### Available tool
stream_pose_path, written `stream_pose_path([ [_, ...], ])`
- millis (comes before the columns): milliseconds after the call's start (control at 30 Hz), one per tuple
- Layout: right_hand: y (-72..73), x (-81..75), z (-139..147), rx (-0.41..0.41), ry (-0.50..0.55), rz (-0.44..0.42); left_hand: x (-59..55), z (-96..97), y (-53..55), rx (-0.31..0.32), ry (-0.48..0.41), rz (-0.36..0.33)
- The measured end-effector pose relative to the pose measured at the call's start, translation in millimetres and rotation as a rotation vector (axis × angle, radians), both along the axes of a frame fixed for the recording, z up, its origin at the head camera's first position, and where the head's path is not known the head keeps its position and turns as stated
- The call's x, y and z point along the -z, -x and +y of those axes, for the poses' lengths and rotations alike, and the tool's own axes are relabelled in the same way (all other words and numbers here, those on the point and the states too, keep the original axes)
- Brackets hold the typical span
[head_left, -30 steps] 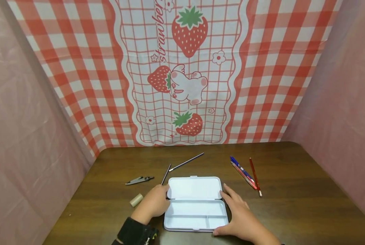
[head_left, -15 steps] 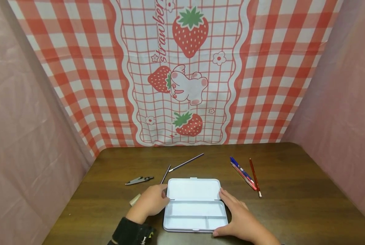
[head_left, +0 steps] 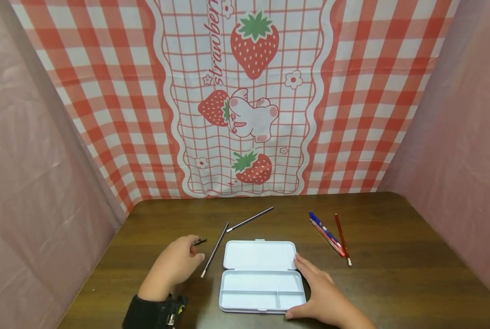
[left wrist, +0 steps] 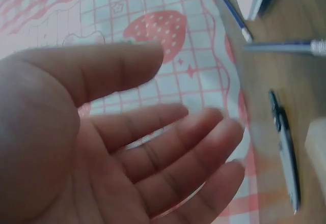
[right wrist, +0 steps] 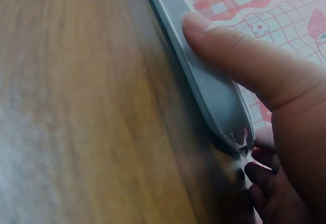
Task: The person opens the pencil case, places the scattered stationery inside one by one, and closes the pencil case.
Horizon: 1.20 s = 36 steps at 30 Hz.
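A white pencil case (head_left: pixel 261 280) lies open on the table, its lid folded back and its divided tray facing up. My right hand (head_left: pixel 320 292) grips its right end, thumb at the front corner and fingers along the side. My left hand (head_left: pixel 179 262) is apart from the case, off to its left, over a drawing compass (head_left: pixel 200 241) that it mostly covers in the head view. In the left wrist view the fingers are loosely spread with nothing in them, and the grey compass (left wrist: pixel 286 152) lies beyond the fingertips.
One dark pencil (head_left: pixel 214 250) lies between my left hand and the case, another pencil (head_left: pixel 250 219) behind the lid. Farther right are a blue pen (head_left: pixel 325 230), a pinkish-red pen (head_left: pixel 326 238) and a red pencil (head_left: pixel 343 240). A checked strawberry cloth (head_left: pixel 253 105) hangs behind the table.
My left hand has let go of the case's left side and moved left over the compass. The nearer pencil is uncovered; the beige cylinder is hidden in the head view. My right hand stays put.
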State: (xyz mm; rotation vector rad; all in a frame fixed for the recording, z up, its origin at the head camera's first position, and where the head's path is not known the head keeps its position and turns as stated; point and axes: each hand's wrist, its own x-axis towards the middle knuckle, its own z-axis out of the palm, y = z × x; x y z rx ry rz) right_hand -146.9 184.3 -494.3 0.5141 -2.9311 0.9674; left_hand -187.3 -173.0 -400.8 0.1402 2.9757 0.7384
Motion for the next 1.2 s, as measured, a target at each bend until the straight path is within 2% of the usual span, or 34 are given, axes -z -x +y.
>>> stream_pose_path([
  [200,0.6,0.4,-1,0.000,-0.001,0.002,2.5,-4.5,-2.1,0.037,0.070,-0.019],
  [400,1.5,0.8,-1,0.003,-0.002,-0.008,13.5,-5.6,-4.3,0.064,0.124,-0.011],
  [567,2.9,1.1,-1,-0.011,-0.004,0.000,23.7,-19.1,-8.8,0.047,0.173,-0.013],
  [700,2.8,3.8,-6,-0.007,0.005,-0.018,25.5,-37.8,-15.4,0.018,0.191,0.005],
  [800,2.7,0.5,-2,0.002,-0.002,-0.045,24.6,-39.3,-11.4,0.023,0.162,0.029],
  [1000,2.3,-0.1,-1,-0.011,0.000,-0.051,29.3,-37.9,-12.3,0.059,0.166,0.010],
  [1200,3.0,0.0,-1,-0.009,0.001,-0.045,36.3,-33.4,-14.1,0.128,0.267,0.089],
])
